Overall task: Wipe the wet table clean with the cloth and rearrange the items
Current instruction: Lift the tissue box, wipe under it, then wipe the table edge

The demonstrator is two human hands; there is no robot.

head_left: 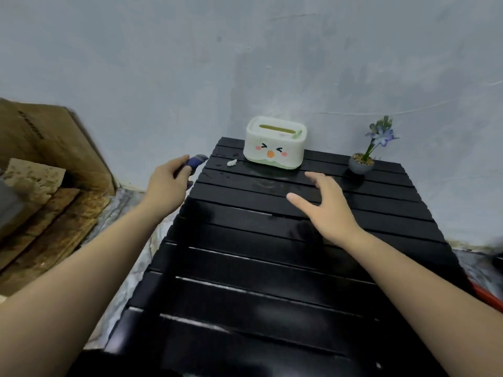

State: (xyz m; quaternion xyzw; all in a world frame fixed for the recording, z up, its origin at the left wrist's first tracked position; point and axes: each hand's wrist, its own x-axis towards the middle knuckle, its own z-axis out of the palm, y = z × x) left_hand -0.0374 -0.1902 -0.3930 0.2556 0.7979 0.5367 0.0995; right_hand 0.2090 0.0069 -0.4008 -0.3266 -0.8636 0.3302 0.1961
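Note:
A black slatted table (pixel 258 281) fills the middle of the view, with wet patches near its far end. My left hand (pixel 168 183) grips a blue-purple cloth (pixel 196 162) just off the table's far left edge. My right hand (pixel 324 208) hovers open over the table, fingers spread, short of a white tissue box with a cartoon face (pixel 275 144) that stands at the far edge. A small white scrap (pixel 231 162) lies left of the box. A little grey pot with purple flowers (pixel 362 163) stands at the far right corner.
A grey wall (pixel 245 63) rises right behind the table. Cardboard boxes and worn boards (pixel 49 172) are stacked on the floor to the left. Something red-orange (pixel 487 297) shows at the right edge beside the table.

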